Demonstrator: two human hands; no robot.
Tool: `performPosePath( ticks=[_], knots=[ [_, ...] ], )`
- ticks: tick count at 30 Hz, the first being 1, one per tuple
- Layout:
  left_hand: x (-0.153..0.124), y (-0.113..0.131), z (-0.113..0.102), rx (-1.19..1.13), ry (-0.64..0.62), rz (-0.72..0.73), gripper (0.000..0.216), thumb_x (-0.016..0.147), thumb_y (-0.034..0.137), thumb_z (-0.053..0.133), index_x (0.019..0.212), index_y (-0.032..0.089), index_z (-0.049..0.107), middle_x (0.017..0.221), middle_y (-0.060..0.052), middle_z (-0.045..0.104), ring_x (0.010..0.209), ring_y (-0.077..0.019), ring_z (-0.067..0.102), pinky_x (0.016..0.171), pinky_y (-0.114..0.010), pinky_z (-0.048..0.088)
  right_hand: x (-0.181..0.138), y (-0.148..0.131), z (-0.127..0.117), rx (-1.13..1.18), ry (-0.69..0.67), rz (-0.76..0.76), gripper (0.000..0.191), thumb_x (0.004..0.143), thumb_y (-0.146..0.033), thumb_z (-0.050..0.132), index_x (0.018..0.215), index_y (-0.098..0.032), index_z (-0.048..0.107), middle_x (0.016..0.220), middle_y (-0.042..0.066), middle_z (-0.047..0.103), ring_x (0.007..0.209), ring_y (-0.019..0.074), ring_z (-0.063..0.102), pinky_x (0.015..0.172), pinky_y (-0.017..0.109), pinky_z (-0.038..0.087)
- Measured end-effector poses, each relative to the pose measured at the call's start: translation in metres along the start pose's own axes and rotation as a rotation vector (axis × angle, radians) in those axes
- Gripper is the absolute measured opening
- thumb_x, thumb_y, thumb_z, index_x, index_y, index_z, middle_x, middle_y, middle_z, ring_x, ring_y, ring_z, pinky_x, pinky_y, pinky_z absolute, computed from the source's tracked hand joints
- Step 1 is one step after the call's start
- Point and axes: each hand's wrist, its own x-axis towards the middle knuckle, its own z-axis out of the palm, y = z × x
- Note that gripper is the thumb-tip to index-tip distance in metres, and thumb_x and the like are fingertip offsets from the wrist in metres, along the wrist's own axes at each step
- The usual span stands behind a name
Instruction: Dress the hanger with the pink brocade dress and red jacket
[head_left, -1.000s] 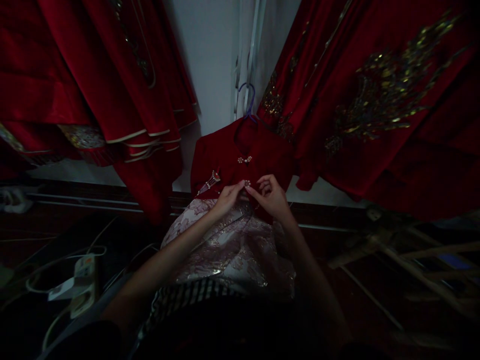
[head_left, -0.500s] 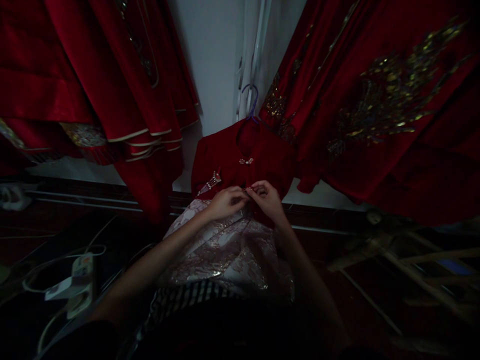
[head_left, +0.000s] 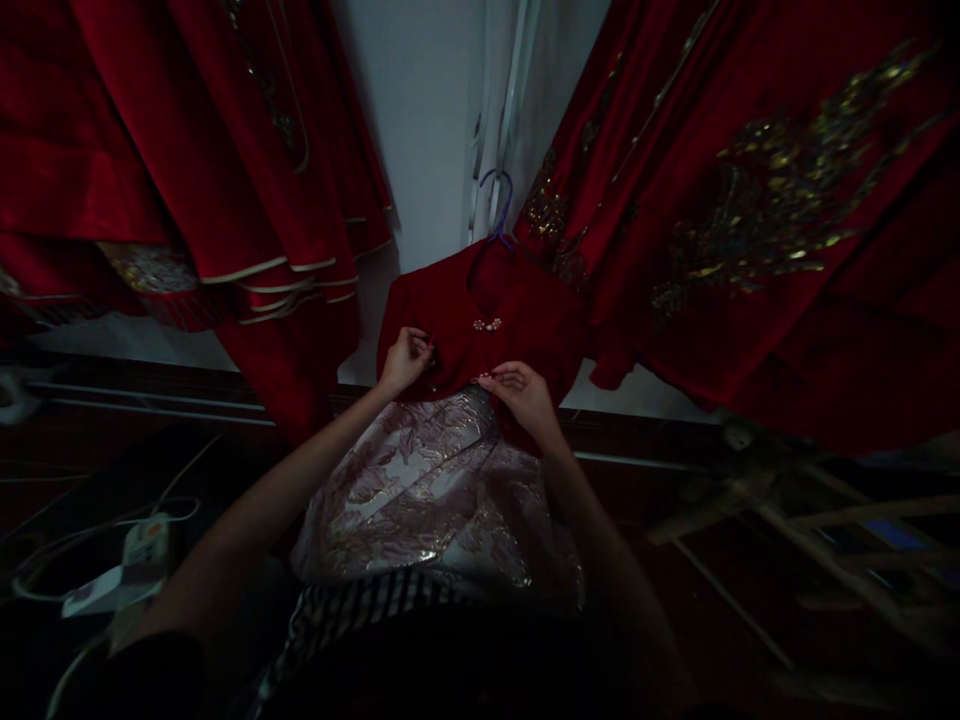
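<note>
A red jacket (head_left: 450, 295) hangs by a purple hanger (head_left: 501, 205), above a pale pink brocade skirt (head_left: 420, 470) with a metallic sheen. At the neck opening, a beaded clasp (head_left: 487, 325) joins the jacket's two sides. My right hand (head_left: 523, 398) pinches a second beaded clasp (head_left: 482, 379) at the front hem. On the jacket's left side is my left hand (head_left: 406, 360), its fingers drawn together over the spot where a tasselled ornament hangs. That hand mostly hides the ornament, and what its fingertips hold is too small and dark to make out.
Red garments (head_left: 150, 150) with pale piping hang at left; another red garment with gold sequin embroidery (head_left: 787, 190) hangs at right. A white power strip (head_left: 146, 550) with cables lies lower left. A wooden frame (head_left: 810, 540) stands lower right. The light is dim.
My left hand has moved left and up from the lower clasp to the tasselled ornament, covering it. My right hand stays at the lower clasp, which now shows more.
</note>
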Motion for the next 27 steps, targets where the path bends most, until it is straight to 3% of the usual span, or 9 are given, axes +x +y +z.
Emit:
performPosePath(
  ticks=[4, 9, 12, 15, 19, 22, 27],
  knots=[
    [-0.004, 0.018, -0.002, -0.165, 0.039, -0.029, 0.024, 0.075, 0.033, 0.063, 0.091, 0.017, 0.055, 0.076, -0.001, 0.063, 0.066, -0.0101, 0.060, 0.062, -0.022, 0.048, 0.027, 0.003, 0.022, 0.074, -0.008, 0.011, 0.038, 0.057, -0.041, 0.080, 0.080, -0.018, 0.061, 0.076, 0.002, 0.067, 0.069, 0.0125, 0.061, 0.069, 0.026, 0.050],
    [-0.004, 0.036, -0.001, -0.266, -0.067, -0.182, 0.022, 0.071, 0.033, 0.064, 0.079, 0.013, 0.066, 0.076, -0.005, 0.070, 0.063, -0.0112, 0.061, 0.059, -0.023, 0.050, 0.047, 0.021, 0.047, 0.070, 0.102, 0.064, 0.035, 0.055, -0.037, 0.079, 0.073, -0.019, 0.055, 0.069, -0.001, 0.062, 0.063, 0.0108, 0.058, 0.060, 0.023, 0.048],
    [-0.005, 0.039, -0.003, -0.312, -0.070, -0.225, 0.026, 0.070, 0.035, 0.065, 0.080, 0.012, 0.069, 0.080, -0.007, 0.072, 0.065, -0.0116, 0.062, 0.060, -0.023, 0.051, 0.041, 0.031, 0.046, 0.057, 0.166, 0.168, 0.037, 0.055, -0.032, 0.078, 0.079, -0.019, 0.053, 0.071, -0.002, 0.061, 0.061, 0.0116, 0.058, 0.053, 0.022, 0.046],
    [-0.006, 0.039, -0.006, -0.332, -0.076, -0.213, 0.028, 0.065, 0.036, 0.069, 0.080, 0.012, 0.070, 0.084, -0.008, 0.072, 0.070, -0.0128, 0.064, 0.063, -0.024, 0.052, 0.034, 0.035, 0.039, 0.074, 0.095, 0.234, 0.037, 0.060, -0.029, 0.077, 0.085, -0.019, 0.052, 0.072, -0.001, 0.064, 0.063, 0.0130, 0.061, 0.055, 0.024, 0.048],
    [-0.005, 0.039, -0.006, -0.333, -0.096, -0.208, 0.028, 0.059, 0.029, 0.072, 0.081, 0.012, 0.070, 0.084, -0.008, 0.073, 0.072, -0.0132, 0.065, 0.071, -0.027, 0.053, 0.041, 0.032, 0.041, 0.098, -0.018, 0.123, 0.039, 0.057, -0.025, 0.079, 0.085, -0.020, 0.053, 0.071, -0.002, 0.065, 0.066, 0.0126, 0.063, 0.064, 0.025, 0.050],
    [-0.005, 0.039, -0.004, -0.339, -0.095, -0.210, 0.027, 0.058, 0.026, 0.073, 0.081, 0.011, 0.070, 0.083, -0.008, 0.072, 0.073, -0.0136, 0.065, 0.076, -0.029, 0.052, 0.054, 0.029, 0.052, 0.020, 0.001, -0.012, 0.036, 0.056, -0.025, 0.080, 0.083, -0.019, 0.056, 0.072, -0.002, 0.064, 0.066, 0.0118, 0.062, 0.069, 0.026, 0.051],
    [-0.008, 0.036, -0.004, -0.321, -0.101, -0.191, 0.029, 0.062, 0.030, 0.073, 0.084, 0.012, 0.069, 0.082, -0.007, 0.071, 0.073, -0.0147, 0.065, 0.079, -0.031, 0.053, 0.063, 0.026, 0.070, -0.167, 0.058, -0.089, 0.025, 0.064, -0.023, 0.074, 0.083, -0.019, 0.058, 0.071, -0.002, 0.063, 0.062, 0.0113, 0.059, 0.064, 0.025, 0.049]
  ],
)
